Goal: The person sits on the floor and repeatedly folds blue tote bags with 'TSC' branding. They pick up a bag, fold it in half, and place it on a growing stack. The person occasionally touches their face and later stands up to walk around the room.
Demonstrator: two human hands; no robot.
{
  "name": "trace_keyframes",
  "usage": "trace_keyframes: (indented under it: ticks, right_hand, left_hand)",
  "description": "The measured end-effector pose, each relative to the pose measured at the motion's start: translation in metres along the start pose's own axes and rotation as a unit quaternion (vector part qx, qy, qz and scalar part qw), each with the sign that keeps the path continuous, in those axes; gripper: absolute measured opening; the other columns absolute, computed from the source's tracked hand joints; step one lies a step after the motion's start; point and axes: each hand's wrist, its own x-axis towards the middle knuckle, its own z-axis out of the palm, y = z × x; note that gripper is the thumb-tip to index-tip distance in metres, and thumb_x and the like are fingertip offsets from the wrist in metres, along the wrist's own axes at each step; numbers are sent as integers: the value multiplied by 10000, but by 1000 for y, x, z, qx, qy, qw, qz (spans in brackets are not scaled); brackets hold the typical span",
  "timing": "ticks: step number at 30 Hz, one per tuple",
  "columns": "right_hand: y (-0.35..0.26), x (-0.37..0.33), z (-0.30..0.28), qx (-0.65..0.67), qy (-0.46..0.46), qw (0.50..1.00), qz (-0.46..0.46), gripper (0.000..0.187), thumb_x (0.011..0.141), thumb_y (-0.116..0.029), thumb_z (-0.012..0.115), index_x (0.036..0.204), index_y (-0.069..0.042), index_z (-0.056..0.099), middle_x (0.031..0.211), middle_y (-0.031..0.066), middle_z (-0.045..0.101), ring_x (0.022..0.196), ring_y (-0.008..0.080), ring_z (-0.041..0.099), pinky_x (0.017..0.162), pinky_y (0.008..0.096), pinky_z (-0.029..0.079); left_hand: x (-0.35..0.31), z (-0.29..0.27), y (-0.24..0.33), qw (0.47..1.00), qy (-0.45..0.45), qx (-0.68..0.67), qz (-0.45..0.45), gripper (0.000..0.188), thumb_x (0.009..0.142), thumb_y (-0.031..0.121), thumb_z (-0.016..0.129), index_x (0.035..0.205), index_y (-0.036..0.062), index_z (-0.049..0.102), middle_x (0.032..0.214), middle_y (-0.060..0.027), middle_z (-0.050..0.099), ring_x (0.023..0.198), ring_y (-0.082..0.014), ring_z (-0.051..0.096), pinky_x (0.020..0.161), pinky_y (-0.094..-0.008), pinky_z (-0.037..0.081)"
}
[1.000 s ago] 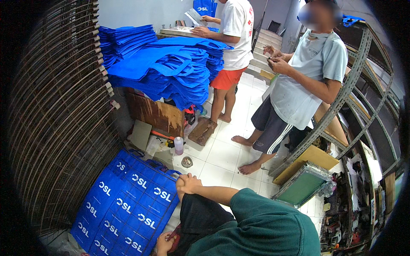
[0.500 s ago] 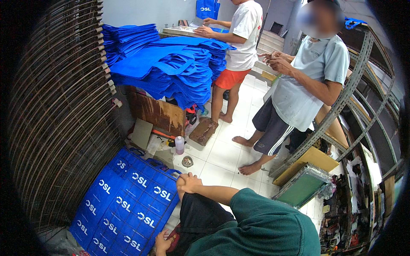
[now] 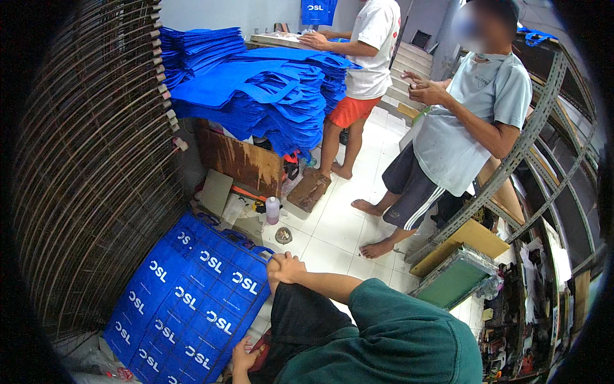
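My right hand (image 3: 288, 267) rests on my bent knee, its fingers curled over the kneecap at the edge of the dark shorts (image 3: 304, 320). Low in the view, my left hand (image 3: 243, 358) has its fingers bent against a small dark red thing (image 3: 261, 357), whose kind I cannot make out. Just left of both hands, a large blue bag (image 3: 185, 297) with repeated white print leans on its side against a wire rack. Dark grid lines cross its face, and its handles show at the upper edge, close to my right hand.
A tall rack of curved wires (image 3: 102, 160) rises at left. Stacked blue bags (image 3: 256, 96) cover a table. Two people stand beyond, one in white (image 3: 374, 54), one in light blue (image 3: 473, 121). A bottle (image 3: 272, 210) and ashtray (image 3: 283, 235) sit on tiles. Metal shelving (image 3: 543, 109) lines the right.
The whole view has shifted slightly. The standing people's hands have moved a little. My hands stay in about the same places.
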Motion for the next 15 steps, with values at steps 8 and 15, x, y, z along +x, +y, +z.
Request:
trace_keyframes:
  ticks: [8, 15]
  right_hand:
    - [-4, -3, -4, 0, -10, 1000, 0, 727, 630, -523, 567, 1286, -259, 397, 1169, 161, 439, 1056, 385, 475, 839, 505, 432]
    - [-2, 0, 3, 1, 2, 1000, -10, 709, 643, -529, 578, 1275, -256, 408, 1169, 160, 441, 1040, 391, 487, 815, 514, 444]
  left_hand:
    - [0, 3, -12, 999, 15, -25, 22, 611, 573, 104, 777, 1133, 49, 539, 897, -110, 604, 796, -221, 595, 717, -333, 481]
    - [-1, 1, -7, 999, 2, -32, -6, 644, 570, 87, 774, 1159, 44, 516, 910, -117, 594, 793, -216, 592, 705, -328, 486]
